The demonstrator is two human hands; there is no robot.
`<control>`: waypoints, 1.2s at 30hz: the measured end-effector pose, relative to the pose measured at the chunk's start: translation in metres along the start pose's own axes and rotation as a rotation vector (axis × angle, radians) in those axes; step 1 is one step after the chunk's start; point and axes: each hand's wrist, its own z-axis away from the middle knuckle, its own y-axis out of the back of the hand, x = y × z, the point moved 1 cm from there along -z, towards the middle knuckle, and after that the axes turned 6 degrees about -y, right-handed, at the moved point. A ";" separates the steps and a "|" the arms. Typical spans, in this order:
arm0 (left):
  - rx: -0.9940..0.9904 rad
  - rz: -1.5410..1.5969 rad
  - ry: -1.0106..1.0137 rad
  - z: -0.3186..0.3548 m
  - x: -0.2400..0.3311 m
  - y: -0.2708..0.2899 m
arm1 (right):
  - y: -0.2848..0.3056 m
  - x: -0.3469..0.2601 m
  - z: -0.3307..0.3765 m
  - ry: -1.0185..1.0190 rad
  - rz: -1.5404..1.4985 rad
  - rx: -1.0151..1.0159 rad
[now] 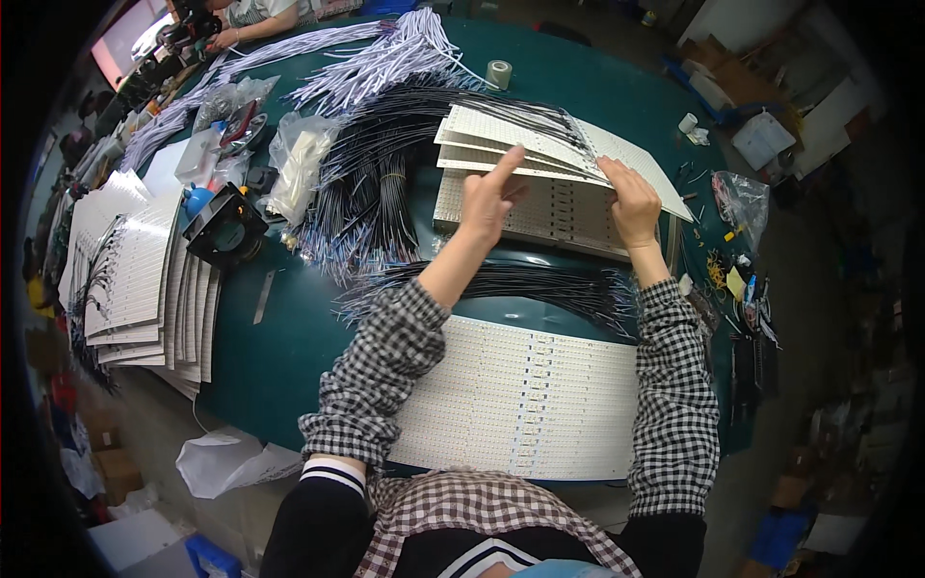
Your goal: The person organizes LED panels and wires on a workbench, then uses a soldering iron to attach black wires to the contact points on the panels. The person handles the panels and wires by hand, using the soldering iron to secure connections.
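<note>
A fanned stack of white LED circuit board panels [540, 144] with black wires across its top lies in front of me. My right hand [634, 200] grips the near edge of the lifted upper panels at the right, fingers on top; its thumb is hidden. Just left of it, my left hand [489, 200] is at the same edge, index finger stretched out, thumb apart, nothing visible in it. More boards [559, 217] lie below the lifted ones. Nearest me is a white board panel [482, 385] lying flat, with a bundle of black wires [520, 282] beyond it.
Black wire bundles [371, 193] and white wires [390, 58] spread across the green table [289, 332]. Wired board panels [135, 279] are stacked at left, beside a black device [226, 223]. A tape roll [498, 74] stands behind; small tools [752, 294] lie right. Another person's arm [265, 27] shows far left.
</note>
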 end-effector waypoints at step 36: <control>0.018 0.266 -0.382 0.099 0.105 -0.083 | 0.180 0.070 0.041 -1.132 -1.310 -0.229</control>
